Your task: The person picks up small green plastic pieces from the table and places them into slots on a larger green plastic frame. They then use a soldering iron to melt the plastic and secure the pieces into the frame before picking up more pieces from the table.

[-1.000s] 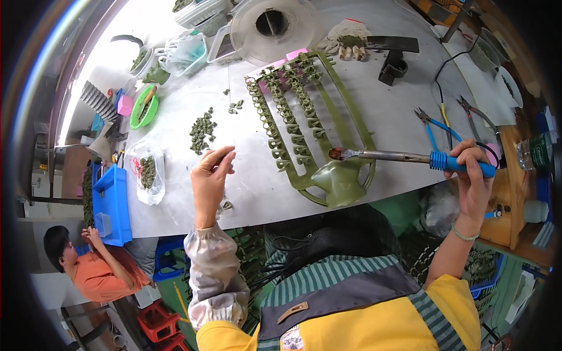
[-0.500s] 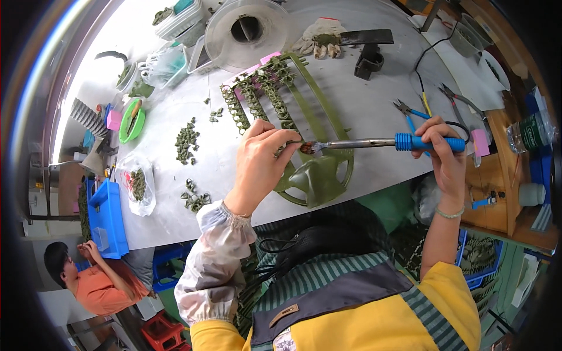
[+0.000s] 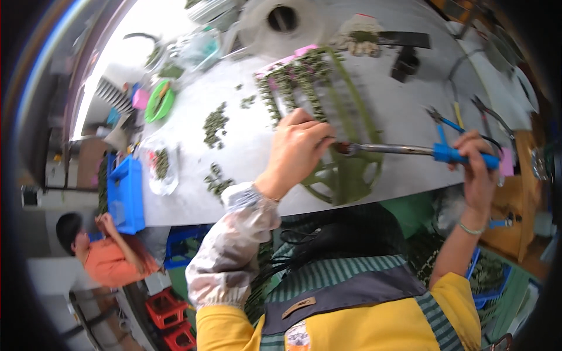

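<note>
My right hand (image 3: 475,159) is wrapped round the blue handle of a soldering iron (image 3: 410,150). The iron lies level across the picture, its brown, dirty tip pointing left. At that tip my left hand (image 3: 297,147) has its fingers pinched together; what sits between them is hidden and blurred. Beneath both the tip and the left hand is an olive-green openwork frame (image 3: 351,178) with an oval rounded end towards me. Rows of small green ring-like pieces (image 3: 285,88) stand at its far left, with pink blocks (image 3: 304,51) behind them.
Loose green pieces (image 3: 215,126) lie in piles left of my hand, near a plastic bag (image 3: 161,169) and a green basket (image 3: 160,100). Blue-handled pliers (image 3: 448,123) lie at right. Gloves (image 3: 360,36) are at the back. Another person (image 3: 117,257) sits lower left beside a blue tray (image 3: 127,196).
The whole view has shifted, so the table and both hands appear further right, with some blur. The iron's tip stays close to my left fingertips, and both grips look the same.
</note>
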